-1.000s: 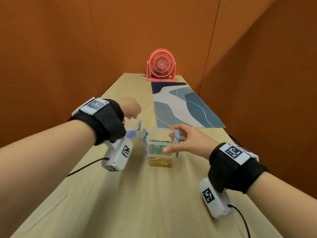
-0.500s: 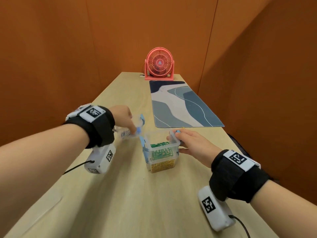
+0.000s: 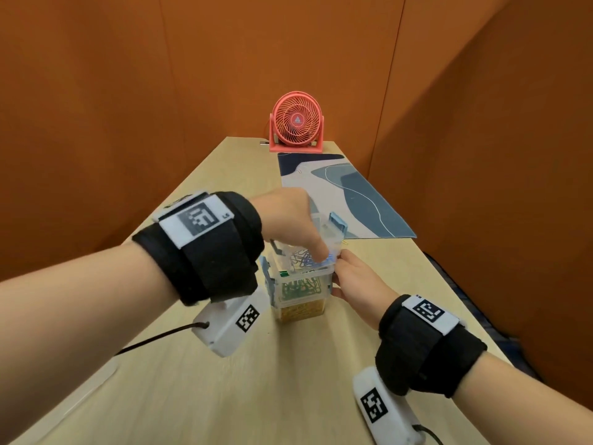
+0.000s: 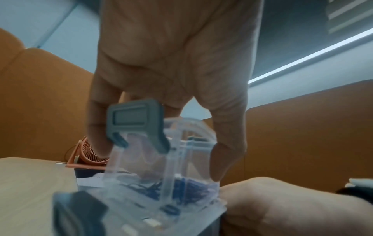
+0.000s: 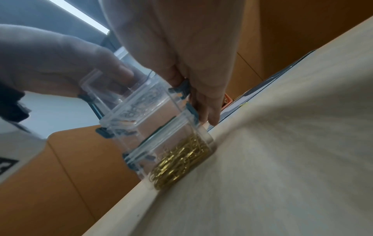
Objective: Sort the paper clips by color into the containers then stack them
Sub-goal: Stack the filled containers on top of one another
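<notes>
Two clear containers stand stacked on the table: the bottom one [image 3: 301, 311] holds gold clips [image 5: 179, 158], the one above [image 3: 300, 285] holds green clips. My left hand [image 3: 288, 220] grips a third clear container [image 3: 316, 252] with blue clips [image 4: 189, 186] from above and holds it tilted on top of the stack. Its grey-blue latch [image 4: 137, 123] sticks up. My right hand [image 3: 356, 281] holds the right side of the stack, fingers against the green container's latch [image 5: 181, 91].
A pink desk fan [image 3: 296, 123] stands at the far end of the wooden table [image 3: 256, 396]. A blue patterned mat [image 3: 346, 194] lies behind the stack to the right. Orange walls close in on both sides. A loose clip [image 3: 346, 242] lies at the mat's edge.
My left hand lifted the blue-clip container from the table on the left and brought it over the stack. My right hand stayed on the stack's right side.
</notes>
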`<action>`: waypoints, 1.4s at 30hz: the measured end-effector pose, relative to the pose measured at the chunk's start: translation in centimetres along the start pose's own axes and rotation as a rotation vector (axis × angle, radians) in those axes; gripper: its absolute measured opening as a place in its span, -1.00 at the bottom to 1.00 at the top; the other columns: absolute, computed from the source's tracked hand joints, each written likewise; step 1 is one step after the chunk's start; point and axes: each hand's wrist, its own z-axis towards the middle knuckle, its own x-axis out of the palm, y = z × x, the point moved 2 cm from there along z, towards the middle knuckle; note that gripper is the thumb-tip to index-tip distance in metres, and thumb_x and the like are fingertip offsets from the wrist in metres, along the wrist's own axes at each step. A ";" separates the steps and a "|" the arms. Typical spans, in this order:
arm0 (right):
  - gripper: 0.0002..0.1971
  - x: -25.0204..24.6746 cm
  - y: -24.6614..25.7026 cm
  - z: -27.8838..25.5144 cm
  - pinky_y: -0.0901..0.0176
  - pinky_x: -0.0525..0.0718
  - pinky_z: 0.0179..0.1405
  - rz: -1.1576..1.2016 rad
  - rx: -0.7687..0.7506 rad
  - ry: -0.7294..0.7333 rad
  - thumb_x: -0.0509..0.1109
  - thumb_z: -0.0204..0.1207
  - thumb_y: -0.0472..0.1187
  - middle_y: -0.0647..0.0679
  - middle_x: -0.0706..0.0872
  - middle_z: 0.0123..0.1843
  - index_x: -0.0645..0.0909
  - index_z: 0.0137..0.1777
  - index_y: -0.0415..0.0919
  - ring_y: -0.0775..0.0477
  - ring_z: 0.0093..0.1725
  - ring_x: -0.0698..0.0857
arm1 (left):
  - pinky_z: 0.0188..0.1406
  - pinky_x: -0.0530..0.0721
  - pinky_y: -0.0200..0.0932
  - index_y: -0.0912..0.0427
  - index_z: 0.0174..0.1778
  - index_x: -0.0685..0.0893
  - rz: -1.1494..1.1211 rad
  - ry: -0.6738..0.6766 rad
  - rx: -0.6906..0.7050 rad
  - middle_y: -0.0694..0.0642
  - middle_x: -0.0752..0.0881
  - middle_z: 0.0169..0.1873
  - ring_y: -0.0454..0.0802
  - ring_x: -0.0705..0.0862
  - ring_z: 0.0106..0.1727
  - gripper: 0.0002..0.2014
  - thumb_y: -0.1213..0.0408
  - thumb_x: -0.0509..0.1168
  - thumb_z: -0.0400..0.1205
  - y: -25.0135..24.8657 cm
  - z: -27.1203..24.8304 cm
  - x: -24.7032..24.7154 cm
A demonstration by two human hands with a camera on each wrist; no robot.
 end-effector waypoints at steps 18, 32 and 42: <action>-0.34 0.4 1.9 -1.0 -0.07 0.63 0.15 -0.021 -0.120 0.191 0.24 0.19 -0.47 -0.21 0.68 0.16 0.45 0.38 -0.16 -0.22 0.21 0.62 | -0.13 0.64 -0.20 0.03 0.23 0.65 0.079 0.083 0.017 -0.04 0.69 0.11 -0.01 0.64 0.09 -0.40 0.17 0.62 0.25 1.3 0.8 -1.0; -0.57 -3.4 1.7 2.2 -0.01 0.55 0.31 -0.242 -0.037 0.123 0.25 0.50 -0.19 -0.07 0.60 0.37 0.51 0.38 -0.12 -0.05 0.38 0.54 | 0.45 0.46 0.03 0.08 0.46 0.45 -0.275 0.018 -0.023 0.01 0.55 0.40 -0.01 0.55 0.35 0.07 -0.50 0.25 0.07 4.6 0.6 -0.2; -0.45 -0.7 2.3 2.1 -0.11 0.56 0.39 -0.100 -0.209 0.197 0.59 0.31 -0.24 -0.05 0.76 0.18 0.55 0.32 -0.14 -0.06 0.20 0.70 | -0.54 0.73 -0.29 0.39 -0.07 0.65 -0.394 0.107 -0.367 0.23 0.77 -0.35 -0.02 0.74 -0.53 -0.60 0.02 0.37 0.55 5.9 1.3 -0.6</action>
